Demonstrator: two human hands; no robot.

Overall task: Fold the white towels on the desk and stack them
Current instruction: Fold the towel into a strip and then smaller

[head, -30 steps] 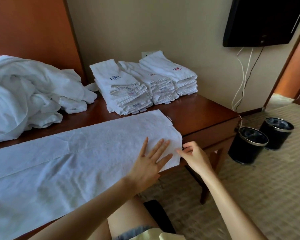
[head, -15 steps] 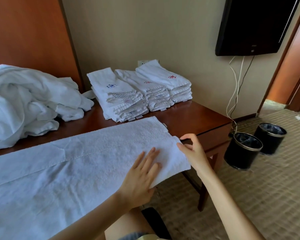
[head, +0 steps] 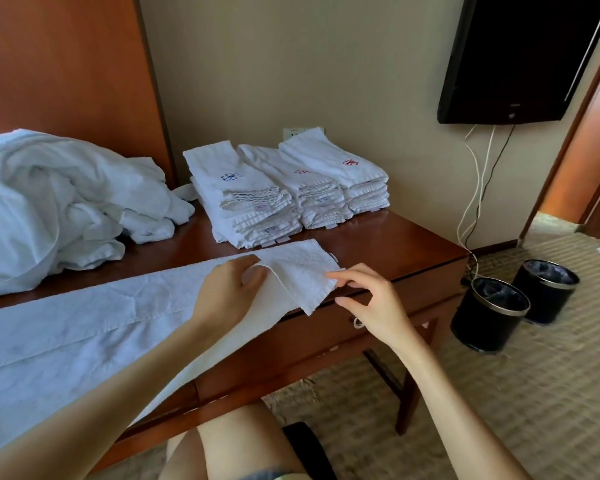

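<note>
A long white towel (head: 84,327) lies spread along the front of the wooden desk (head: 395,251). Its right end is lifted off the desk. My left hand (head: 229,292) grips the near edge of that end, fingers curled under the cloth. My right hand (head: 368,299) pinches the towel's right corner between thumb and fingertips. Three stacks of folded white towels (head: 284,192) stand at the back of the desk against the wall. A heap of unfolded white towels (head: 59,202) lies at the back left.
Two black waste bins (head: 489,313) stand on the carpet right of the desk. A dark TV (head: 520,57) hangs on the wall with cables (head: 475,188) dangling below. A wooden panel (head: 66,71) rises behind the heap. My knees are under the desk's front edge.
My left hand went from lying flat on the towel to gripping its edge. Both hands have lifted the towel's right end off the desk and begun to turn it leftward.
</note>
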